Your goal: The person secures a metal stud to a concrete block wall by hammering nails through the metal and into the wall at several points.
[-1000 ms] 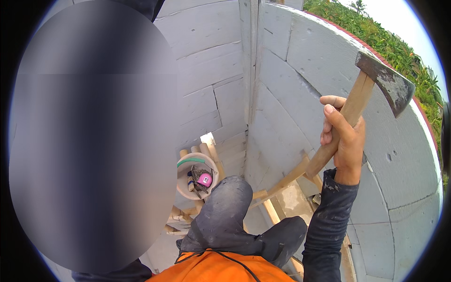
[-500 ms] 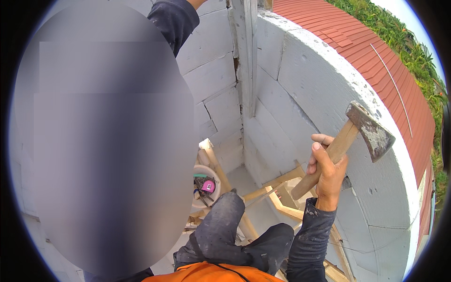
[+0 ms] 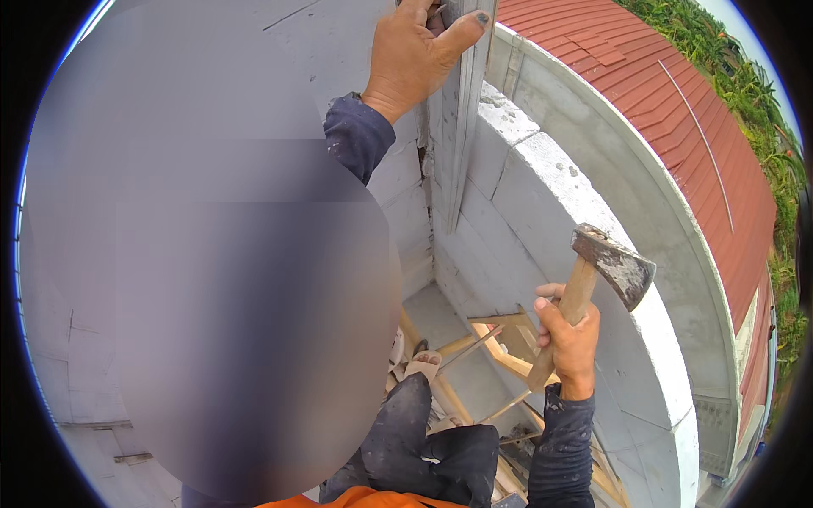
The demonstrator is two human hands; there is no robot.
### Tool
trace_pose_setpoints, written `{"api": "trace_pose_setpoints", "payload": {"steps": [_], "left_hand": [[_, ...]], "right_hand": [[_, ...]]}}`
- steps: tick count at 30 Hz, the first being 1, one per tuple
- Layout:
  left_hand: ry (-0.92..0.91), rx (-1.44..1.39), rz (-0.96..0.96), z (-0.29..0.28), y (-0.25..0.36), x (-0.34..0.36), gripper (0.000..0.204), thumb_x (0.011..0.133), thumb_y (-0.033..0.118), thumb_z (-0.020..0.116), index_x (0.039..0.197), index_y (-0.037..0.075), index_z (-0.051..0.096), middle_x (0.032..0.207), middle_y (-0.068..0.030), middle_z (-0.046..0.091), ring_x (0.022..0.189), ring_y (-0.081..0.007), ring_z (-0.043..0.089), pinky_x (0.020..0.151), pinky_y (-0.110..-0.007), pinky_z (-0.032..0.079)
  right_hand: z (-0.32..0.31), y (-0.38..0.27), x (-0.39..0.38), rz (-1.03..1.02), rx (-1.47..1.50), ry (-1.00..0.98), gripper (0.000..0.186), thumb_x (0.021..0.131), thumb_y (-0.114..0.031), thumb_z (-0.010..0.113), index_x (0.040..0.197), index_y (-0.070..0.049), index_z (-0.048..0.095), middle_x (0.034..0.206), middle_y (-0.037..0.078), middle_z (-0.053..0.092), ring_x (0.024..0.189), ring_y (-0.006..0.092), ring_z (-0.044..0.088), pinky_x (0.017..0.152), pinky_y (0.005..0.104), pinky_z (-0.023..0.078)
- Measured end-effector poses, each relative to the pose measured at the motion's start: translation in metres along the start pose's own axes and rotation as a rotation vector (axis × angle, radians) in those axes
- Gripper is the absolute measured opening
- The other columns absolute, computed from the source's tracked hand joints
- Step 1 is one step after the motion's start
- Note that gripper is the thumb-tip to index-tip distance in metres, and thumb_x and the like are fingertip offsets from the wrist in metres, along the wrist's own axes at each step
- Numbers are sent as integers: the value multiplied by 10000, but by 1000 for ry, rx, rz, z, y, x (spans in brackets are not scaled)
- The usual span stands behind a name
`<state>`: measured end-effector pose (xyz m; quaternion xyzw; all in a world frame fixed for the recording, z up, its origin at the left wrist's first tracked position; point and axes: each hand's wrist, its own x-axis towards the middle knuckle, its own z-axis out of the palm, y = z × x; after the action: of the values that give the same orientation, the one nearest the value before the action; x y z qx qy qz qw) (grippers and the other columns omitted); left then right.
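My right hand [image 3: 574,343] is closed round the wooden handle of a hatchet [image 3: 580,284]. Its worn, paint-spotted steel head points up, the blade edge turned to the right. At the upper middle, my left hand [image 3: 415,55] is against a narrow grey upright strip [image 3: 461,127] in the wall corner. Its thumb lies across the strip and the other fingers are curled. Something thin shows between them, too small to name, and the frame's top edge cuts off the fingertips. The hatchet is well below the left hand, apart from the strip.
Pale block walls [image 3: 517,212] meet at the corner, and a rough-topped ledge [image 3: 584,182] curves down the right. Beyond it lie a concrete gutter [image 3: 677,229] and a red roof [image 3: 644,102]. Timber framing [image 3: 508,364] is far below, near my legs. A large blur covers the left.
My left hand has come into view at the upright strip. The hatchet has moved left and slightly down in the picture, still in my right hand. The view has shifted, showing the gutter.
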<state>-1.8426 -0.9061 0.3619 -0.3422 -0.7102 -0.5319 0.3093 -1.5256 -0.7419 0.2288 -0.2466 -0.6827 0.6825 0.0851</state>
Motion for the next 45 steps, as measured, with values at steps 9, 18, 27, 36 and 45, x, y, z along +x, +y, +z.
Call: {"api": "trace_pose_setpoints", "payload": {"steps": [9,18,27,36,45], "left_hand": [[-38,23,-18,-20,-13,3,380,951,379,815,1040,29,695,768,42,637,662,-34,506,606,-223,434],[80,86,-104,-33,-30,13,417,945,407,819,1024,20,684,777,38,623,666,-44,483,587,-237,421],[41,-42,-146,-39,-47,23,488,916,431,843,1043,4,642,710,-9,618,635,-73,546,579,-249,489],[85,-34,-97,-14,-56,34,479,928,427,840,1051,2,658,678,33,565,612,-49,475,536,-244,410],[-32,-103,-135,3,-62,52,472,915,416,851,1078,23,646,727,10,589,636,-69,492,559,-268,436]], "right_hand": [[-7,-54,5,52,-138,4,253,907,-154,787,1085,20,744,693,-9,626,544,69,559,514,248,430],[-9,-63,-4,187,-180,23,250,907,-149,780,1080,27,739,686,18,658,527,71,554,503,251,424],[17,-113,25,123,-310,24,231,907,-135,769,1077,18,739,677,12,653,537,70,549,508,255,427],[31,-128,40,198,-356,-38,287,884,-189,809,1115,-29,752,787,13,697,670,83,631,611,265,489],[77,-188,112,-147,-183,-35,316,911,-210,807,1155,-19,743,770,-9,662,635,68,586,575,250,476]]}}
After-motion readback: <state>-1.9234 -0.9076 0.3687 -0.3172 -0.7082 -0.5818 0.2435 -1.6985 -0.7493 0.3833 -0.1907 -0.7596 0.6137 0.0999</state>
